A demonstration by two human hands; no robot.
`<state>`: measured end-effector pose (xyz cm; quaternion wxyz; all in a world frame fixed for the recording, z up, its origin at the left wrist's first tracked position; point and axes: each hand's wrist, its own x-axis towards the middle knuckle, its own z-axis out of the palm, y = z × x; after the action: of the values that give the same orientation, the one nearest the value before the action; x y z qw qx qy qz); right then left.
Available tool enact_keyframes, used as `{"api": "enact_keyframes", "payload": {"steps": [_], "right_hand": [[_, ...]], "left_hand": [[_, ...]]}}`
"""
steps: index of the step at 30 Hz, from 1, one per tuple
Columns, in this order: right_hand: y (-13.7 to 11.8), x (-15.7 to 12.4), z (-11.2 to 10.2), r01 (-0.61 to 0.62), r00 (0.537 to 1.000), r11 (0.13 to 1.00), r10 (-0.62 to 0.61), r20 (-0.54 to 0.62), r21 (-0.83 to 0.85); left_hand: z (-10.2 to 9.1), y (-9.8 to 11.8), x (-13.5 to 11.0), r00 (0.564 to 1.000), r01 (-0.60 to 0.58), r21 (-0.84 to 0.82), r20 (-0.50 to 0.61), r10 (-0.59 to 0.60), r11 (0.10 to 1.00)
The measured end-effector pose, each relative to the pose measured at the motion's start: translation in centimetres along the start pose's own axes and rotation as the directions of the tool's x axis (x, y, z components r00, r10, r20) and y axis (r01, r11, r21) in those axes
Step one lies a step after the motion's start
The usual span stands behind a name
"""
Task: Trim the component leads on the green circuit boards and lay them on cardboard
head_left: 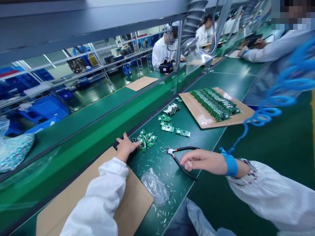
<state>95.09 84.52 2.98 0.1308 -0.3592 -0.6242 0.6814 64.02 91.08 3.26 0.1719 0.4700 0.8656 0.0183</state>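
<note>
My left hand (126, 147) is spread beside a small pile of green circuit boards (149, 139), its thumb against or just over the nearest ones. I cannot tell whether it touches them. Diagonal cutters (171, 151) with black handles and orange accents lie on the green bench, jaws pointing left and handles apart. Over their handles is my right hand (204, 160), fingers loosely bent, without a visible grip on either handle. A blue wrist strap (230, 164) circles my right wrist. Several more loose boards (182, 132) lie beyond the cutters.
Rows of boards stand on a cardboard sheet (238, 119) at right. Another cardboard sheet (137, 203) lies under my left forearm. Small clippings and a clear plastic bag (155, 186) are near the front edge. A coiled blue cord (268, 113) hangs at right. Co-workers sit farther along.
</note>
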Motion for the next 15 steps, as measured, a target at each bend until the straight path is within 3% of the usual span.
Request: {"api": "enact_keyframes", "payload": {"steps": [15], "right_hand": [[0.7,0.1,-0.1,0.009,1.0,1.0,-0.009,0.022,-0.001]], "left_hand": [[0.7,2.2,-2.2,0.996,0.083,0.154,-0.053,-0.076,0.985]]}}
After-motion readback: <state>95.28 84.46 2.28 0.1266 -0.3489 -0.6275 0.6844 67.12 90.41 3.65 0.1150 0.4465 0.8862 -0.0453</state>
